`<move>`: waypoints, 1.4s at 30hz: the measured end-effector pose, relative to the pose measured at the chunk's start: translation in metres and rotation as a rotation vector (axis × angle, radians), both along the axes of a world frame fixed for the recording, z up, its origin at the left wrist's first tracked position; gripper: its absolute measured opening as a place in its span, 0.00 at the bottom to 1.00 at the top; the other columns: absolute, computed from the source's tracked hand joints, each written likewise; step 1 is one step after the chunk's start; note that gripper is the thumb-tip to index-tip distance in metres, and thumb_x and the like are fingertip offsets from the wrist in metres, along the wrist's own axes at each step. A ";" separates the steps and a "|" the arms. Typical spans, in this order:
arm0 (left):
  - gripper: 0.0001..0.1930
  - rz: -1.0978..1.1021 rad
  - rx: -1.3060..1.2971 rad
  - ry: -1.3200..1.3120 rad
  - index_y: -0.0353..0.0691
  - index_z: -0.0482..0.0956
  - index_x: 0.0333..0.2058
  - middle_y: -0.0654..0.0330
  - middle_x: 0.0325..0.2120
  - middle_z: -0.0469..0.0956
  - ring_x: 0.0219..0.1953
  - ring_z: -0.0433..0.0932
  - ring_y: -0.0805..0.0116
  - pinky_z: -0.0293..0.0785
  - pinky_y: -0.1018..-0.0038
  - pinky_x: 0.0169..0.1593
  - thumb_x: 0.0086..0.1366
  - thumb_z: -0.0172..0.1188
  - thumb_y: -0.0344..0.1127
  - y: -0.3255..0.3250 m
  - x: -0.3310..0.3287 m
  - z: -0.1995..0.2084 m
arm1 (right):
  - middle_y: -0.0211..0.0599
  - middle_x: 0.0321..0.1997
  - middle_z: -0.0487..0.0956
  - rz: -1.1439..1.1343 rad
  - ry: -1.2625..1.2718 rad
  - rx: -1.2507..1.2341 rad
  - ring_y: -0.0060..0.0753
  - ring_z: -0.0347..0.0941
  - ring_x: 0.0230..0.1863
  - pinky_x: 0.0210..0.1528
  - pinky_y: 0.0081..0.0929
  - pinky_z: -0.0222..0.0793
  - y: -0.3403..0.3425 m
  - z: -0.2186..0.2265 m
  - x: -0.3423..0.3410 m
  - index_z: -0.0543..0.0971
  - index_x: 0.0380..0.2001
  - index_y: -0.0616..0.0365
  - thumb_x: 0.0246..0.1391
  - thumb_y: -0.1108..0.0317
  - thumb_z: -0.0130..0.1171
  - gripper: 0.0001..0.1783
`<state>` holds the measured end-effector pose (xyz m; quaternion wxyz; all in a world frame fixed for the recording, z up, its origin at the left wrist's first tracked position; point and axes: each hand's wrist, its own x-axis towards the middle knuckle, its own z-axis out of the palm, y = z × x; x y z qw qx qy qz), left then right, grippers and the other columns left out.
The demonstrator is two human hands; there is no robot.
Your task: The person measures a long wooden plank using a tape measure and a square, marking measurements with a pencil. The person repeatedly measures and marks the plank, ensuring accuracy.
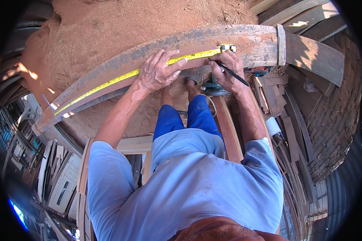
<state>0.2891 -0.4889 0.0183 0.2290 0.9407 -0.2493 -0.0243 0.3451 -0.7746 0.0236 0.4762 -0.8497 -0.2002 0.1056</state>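
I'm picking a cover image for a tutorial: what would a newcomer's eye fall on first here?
First, the bright yellow tape measure, stretched along the wooden beam across the upper picture. Next, the dark pen in the right hand, near the tape's case, with the left hand over the tape. Below, the vivid blue shorts near the centre.

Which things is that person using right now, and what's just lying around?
Being used:
- yellow measuring tape, under the left hand
- black pen or pencil, held in the right hand
- reddish wood beneath the tape

Probably just lying around:
- short boards on the right
- red thing, kind unclear
- white panel, lower left
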 end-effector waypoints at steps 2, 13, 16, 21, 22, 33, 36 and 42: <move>0.29 0.001 0.001 0.006 0.62 0.80 0.55 0.58 0.52 0.79 0.47 0.82 0.52 0.86 0.60 0.46 0.53 0.73 0.36 0.000 0.000 0.001 | 0.43 0.26 0.77 0.008 -0.020 -0.007 0.48 0.75 0.33 0.38 0.44 0.72 0.000 -0.001 0.000 0.83 0.33 0.58 0.50 0.70 0.67 0.07; 0.28 -0.006 -0.003 0.002 0.65 0.78 0.57 0.58 0.52 0.78 0.47 0.81 0.52 0.85 0.57 0.47 0.56 0.72 0.39 0.001 0.000 -0.001 | 0.43 0.25 0.76 0.026 -0.071 0.025 0.50 0.74 0.32 0.36 0.44 0.71 0.002 -0.001 0.004 0.82 0.33 0.58 0.50 0.71 0.67 0.06; 0.30 0.003 0.001 0.011 0.63 0.79 0.56 0.59 0.53 0.78 0.48 0.82 0.51 0.86 0.58 0.48 0.52 0.73 0.35 0.000 0.000 0.000 | 0.43 0.25 0.76 0.026 -0.060 0.000 0.50 0.74 0.32 0.36 0.45 0.71 0.002 -0.001 0.004 0.82 0.33 0.58 0.50 0.71 0.67 0.06; 0.29 0.001 -0.005 0.009 0.63 0.79 0.55 0.59 0.53 0.78 0.48 0.82 0.52 0.85 0.59 0.47 0.52 0.74 0.35 0.000 0.001 0.001 | 0.45 0.32 0.80 0.067 -0.021 -0.068 0.51 0.77 0.36 0.40 0.45 0.73 -0.001 0.003 0.004 0.83 0.35 0.59 0.53 0.73 0.65 0.06; 0.29 0.001 -0.007 0.009 0.63 0.79 0.55 0.59 0.53 0.78 0.48 0.82 0.52 0.85 0.59 0.47 0.52 0.74 0.35 0.000 0.001 0.001 | 0.45 0.32 0.80 0.071 -0.014 -0.074 0.51 0.77 0.36 0.41 0.45 0.73 -0.001 0.003 0.004 0.83 0.35 0.59 0.53 0.73 0.65 0.05; 0.30 -0.004 -0.005 0.000 0.62 0.79 0.55 0.58 0.52 0.79 0.47 0.82 0.53 0.85 0.59 0.46 0.52 0.74 0.35 0.000 0.001 0.001 | 0.44 0.26 0.77 0.044 -0.056 -0.024 0.50 0.74 0.32 0.36 0.45 0.71 0.000 -0.003 0.004 0.82 0.32 0.58 0.50 0.71 0.66 0.06; 0.30 -0.001 -0.004 -0.008 0.61 0.79 0.55 0.58 0.52 0.79 0.47 0.82 0.53 0.85 0.60 0.46 0.52 0.74 0.35 0.000 0.000 0.001 | 0.44 0.26 0.77 0.028 -0.064 -0.004 0.50 0.73 0.32 0.36 0.45 0.71 0.002 -0.004 0.003 0.82 0.32 0.59 0.49 0.71 0.66 0.06; 0.29 -0.009 0.021 0.040 0.64 0.78 0.58 0.59 0.56 0.77 0.50 0.80 0.50 0.84 0.56 0.50 0.56 0.72 0.39 0.003 -0.003 -0.005 | 0.45 0.27 0.77 0.044 0.002 -0.007 0.49 0.75 0.34 0.37 0.44 0.72 0.000 0.000 0.005 0.83 0.33 0.60 0.52 0.71 0.66 0.05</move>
